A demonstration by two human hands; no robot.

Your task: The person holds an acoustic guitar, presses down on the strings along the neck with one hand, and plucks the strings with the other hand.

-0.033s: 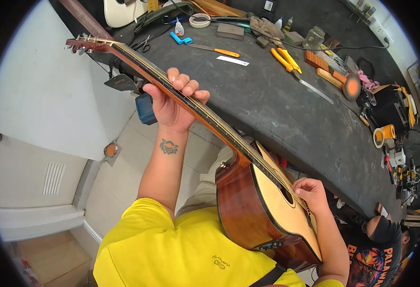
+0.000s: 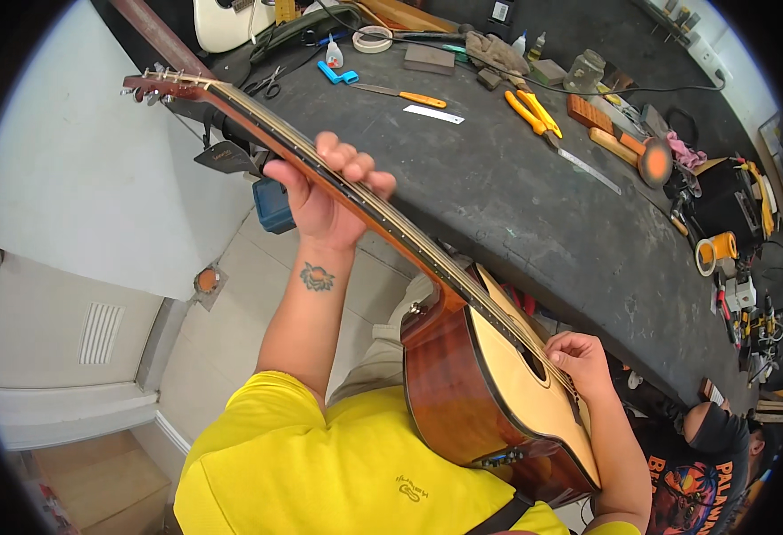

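While the acoustic guitar [image 2: 490,374] is resting across the lap beside the dark workbench [image 2: 516,205], left hand [image 2: 325,201] is gripping the neck, fretting; right hand [image 2: 579,357], fingers curled, is picking strings nr the soundhole. Prob. test-playing; next chord needs clean finger placement.

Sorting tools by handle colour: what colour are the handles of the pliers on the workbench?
Yellow; the pliers show best in the head view.

A: what can't u make out here?
B: left hand [image 2: 325,201] palm is behind the guitar neck [image 2: 383,218], only fingertips poke over. Right hand [image 2: 581,361] fingers curl in, tips hidden.
A: and the table [image 2: 498,187]?
B: far-right clutter's too small n warped. White guitar body [image 2: 231,22] cut off at top edge.
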